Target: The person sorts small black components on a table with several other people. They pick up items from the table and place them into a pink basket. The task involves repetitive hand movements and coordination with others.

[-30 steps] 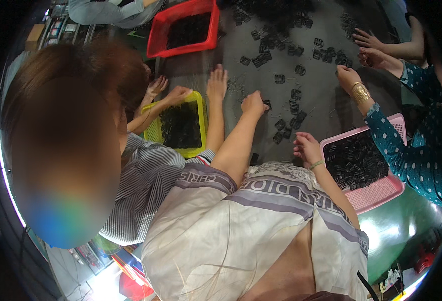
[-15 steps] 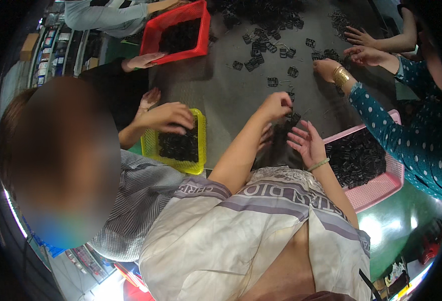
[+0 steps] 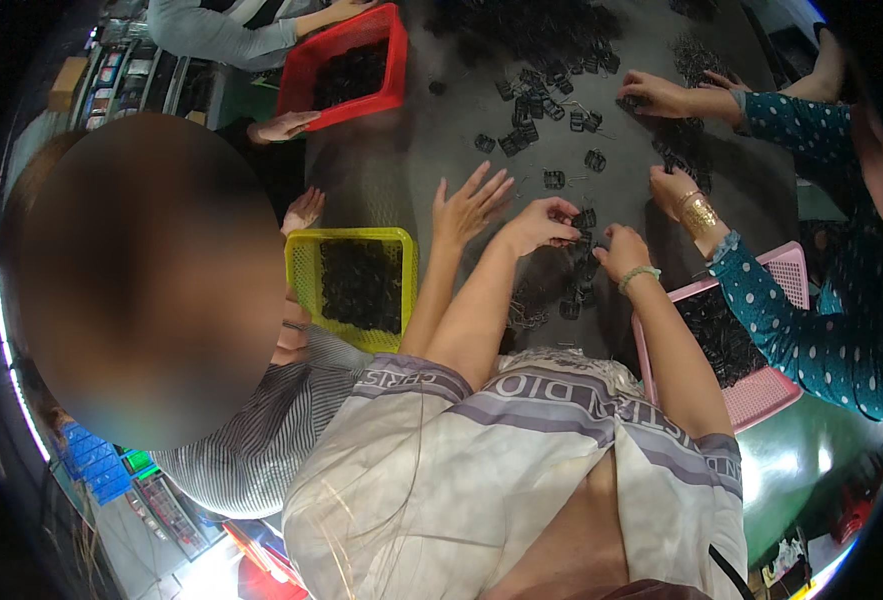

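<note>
My left hand [image 3: 543, 228] is closed, thumb and fingers pinching at a small black plastic piece [image 3: 585, 218] with a slotted frame shape. Close by on the right, my right hand [image 3: 623, 252] has its fingers curled together; whatever lies between the fingertips is too small and dark to make out. A short row of similar black pieces [image 3: 571, 305] lies on the dark table [image 3: 371, 185] between my forearms. Thin metal wire hooks [image 3: 529, 314] are scattered beside my left forearm.
A co-worker's open hand [image 3: 471, 208] reaches in beside my left hand. Another person's hands work at the right. A yellow basket [image 3: 409, 290], a red tray [image 3: 396, 60] and a pink basket [image 3: 761, 400] hold black pieces. A large black pile [image 3: 521, 30] lies at the far side.
My right hand has moved up and its spread fingers have closed. My left hand has shifted slightly down and left. The co-worker's hand has moved from the yellow basket towards my left hand.
</note>
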A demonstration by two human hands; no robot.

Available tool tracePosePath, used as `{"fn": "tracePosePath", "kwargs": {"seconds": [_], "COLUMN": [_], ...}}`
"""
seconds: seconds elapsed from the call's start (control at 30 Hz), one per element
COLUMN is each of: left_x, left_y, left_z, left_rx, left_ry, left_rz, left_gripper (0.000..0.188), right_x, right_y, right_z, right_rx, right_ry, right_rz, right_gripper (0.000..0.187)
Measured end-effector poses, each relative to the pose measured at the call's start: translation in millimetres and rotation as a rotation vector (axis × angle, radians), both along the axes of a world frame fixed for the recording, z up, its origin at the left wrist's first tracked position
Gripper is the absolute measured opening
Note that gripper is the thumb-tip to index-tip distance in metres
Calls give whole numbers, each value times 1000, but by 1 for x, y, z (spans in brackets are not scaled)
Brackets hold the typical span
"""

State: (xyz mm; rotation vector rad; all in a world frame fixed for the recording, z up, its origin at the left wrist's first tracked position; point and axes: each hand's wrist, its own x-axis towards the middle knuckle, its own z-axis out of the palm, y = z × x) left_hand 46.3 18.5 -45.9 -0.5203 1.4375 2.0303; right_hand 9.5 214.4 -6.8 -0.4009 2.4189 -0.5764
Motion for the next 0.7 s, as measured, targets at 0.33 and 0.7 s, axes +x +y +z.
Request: {"fn": "tracePosePath", "kwargs": {"seconds": [0.33, 0.7], "left_x": [-61, -47], "left_y": [-9, 1], "left_z": [-16, 5], "left_rx": [-955, -167], "left_ry": [88, 109], "left_rz": [208, 227], "left_gripper": [17, 18], "right_x": [-6, -52], "right_y": [-19, 11], "right_z": [-50, -55], "right_rx": [248, -459], "right_ry": [29, -408], "right_rz": [135, -686], "right_gripper": [32, 5]}}
